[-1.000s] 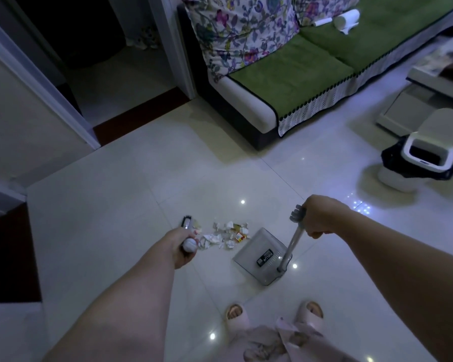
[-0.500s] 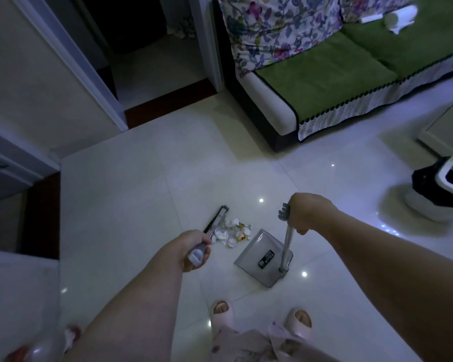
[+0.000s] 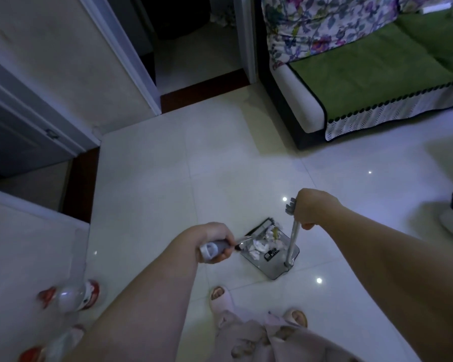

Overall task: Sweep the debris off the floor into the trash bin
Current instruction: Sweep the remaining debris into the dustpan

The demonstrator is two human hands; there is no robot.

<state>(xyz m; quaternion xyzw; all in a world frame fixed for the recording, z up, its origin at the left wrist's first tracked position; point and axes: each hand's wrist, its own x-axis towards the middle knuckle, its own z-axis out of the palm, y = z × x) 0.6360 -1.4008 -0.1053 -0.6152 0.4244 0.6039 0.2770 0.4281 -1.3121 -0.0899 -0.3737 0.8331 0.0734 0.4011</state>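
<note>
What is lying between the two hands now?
In the head view, the dustpan lies between the left hand and right hand, with debris in it and the broom reaching in.

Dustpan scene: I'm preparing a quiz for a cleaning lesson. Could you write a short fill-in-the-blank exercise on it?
1. The paper scraps now lie inside the ____.
2. The right hand grips the dustpan's upright ____.
3. The left hand holds the ____, its head at the dustpan's open edge.
4. The sofa's seat cover is ____ in colour.

Missing words: dustpan; handle; broom; green
</note>
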